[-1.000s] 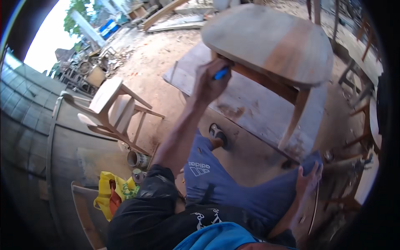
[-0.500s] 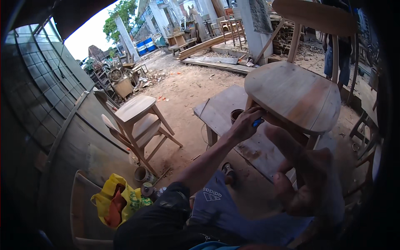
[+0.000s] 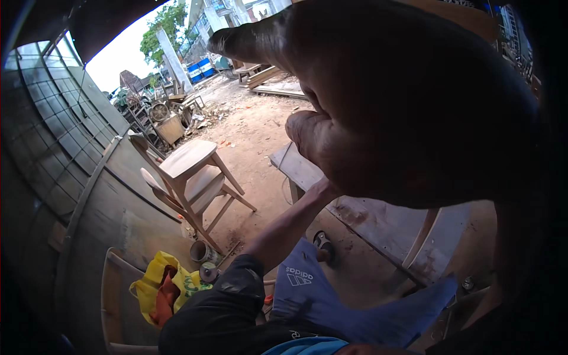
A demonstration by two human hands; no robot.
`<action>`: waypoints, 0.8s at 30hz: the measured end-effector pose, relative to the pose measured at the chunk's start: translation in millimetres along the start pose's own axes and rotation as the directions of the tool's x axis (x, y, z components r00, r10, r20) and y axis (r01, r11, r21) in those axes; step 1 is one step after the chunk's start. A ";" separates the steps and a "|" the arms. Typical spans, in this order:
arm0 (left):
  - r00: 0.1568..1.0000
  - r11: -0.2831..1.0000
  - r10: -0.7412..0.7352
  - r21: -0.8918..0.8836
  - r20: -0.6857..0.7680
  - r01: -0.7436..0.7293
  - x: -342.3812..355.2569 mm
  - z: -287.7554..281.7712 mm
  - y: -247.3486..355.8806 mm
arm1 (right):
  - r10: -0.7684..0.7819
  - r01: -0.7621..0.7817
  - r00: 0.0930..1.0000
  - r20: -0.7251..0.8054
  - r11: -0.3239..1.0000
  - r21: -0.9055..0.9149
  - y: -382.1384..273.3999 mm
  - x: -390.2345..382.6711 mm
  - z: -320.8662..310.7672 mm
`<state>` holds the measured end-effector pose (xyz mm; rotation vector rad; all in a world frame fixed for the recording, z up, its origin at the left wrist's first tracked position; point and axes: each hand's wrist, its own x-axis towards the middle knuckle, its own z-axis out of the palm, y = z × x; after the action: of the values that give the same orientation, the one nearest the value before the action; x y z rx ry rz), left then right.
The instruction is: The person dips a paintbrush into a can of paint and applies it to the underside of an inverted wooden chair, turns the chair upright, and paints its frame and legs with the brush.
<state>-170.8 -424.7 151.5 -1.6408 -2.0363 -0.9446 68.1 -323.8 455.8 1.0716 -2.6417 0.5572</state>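
Observation:
My right hand (image 3: pixel 402 106) is raised very close to the camera and fills the upper right. One finger stretches to the left, the thumb sits lower and apart, and nothing shows between them. My left forearm (image 3: pixel 290 228) reaches up over the low worktable (image 3: pixel 384 228), but my left hand's fingers are hidden behind the right hand. Most of the wooden chair on the table is covered as well; one leg (image 3: pixel 423 236) and part of its backrest (image 3: pixel 470 18) show. The brown pot seen earlier on the table is out of sight.
Stacked wooden chairs (image 3: pixel 189 168) stand left of the table. A yellow bag (image 3: pixel 163 287) with reddish cloth lies lower left, by an open can (image 3: pixel 204 251). A metal-sheet wall (image 3: pixel 77 154) runs along the left. Scrap furniture (image 3: pixel 171 127) and blue drums (image 3: pixel 201 70) are farther off.
My right hand has risen from the lower right toward the camera, now blocking the chair seat, the pot and my left hand. The left forearm has stayed nearly in place.

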 end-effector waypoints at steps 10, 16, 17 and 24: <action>0.999 1.000 0.017 -0.008 0.045 -0.016 7.2 5.8 -4.4 | -0.083 0.083 0.997 0.001 0.992 -0.091 10.3 -16.8 -54.5; 0.993 0.994 0.107 0.011 -0.046 -0.107 -8.7 -6.7 7.8 | 0.268 -0.398 0.891 -0.366 0.849 -0.347 131.4 -41.8 51.2; 0.993 0.993 0.118 0.019 -0.025 -0.118 -12.3 -6.2 15.0 | 0.319 -0.452 0.857 -0.404 0.842 -0.295 161.6 -62.5 71.6; 0.993 0.985 0.045 0.170 -0.113 -0.025 -5.7 9.3 -16.9 | 0.496 -0.646 0.746 -0.444 0.701 -0.303 276.8 -144.0 142.2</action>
<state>-184.3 -424.1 136.6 -1.4924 -1.9462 -0.8119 -36.7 -113.8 205.8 -0.0273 -2.5670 0.1822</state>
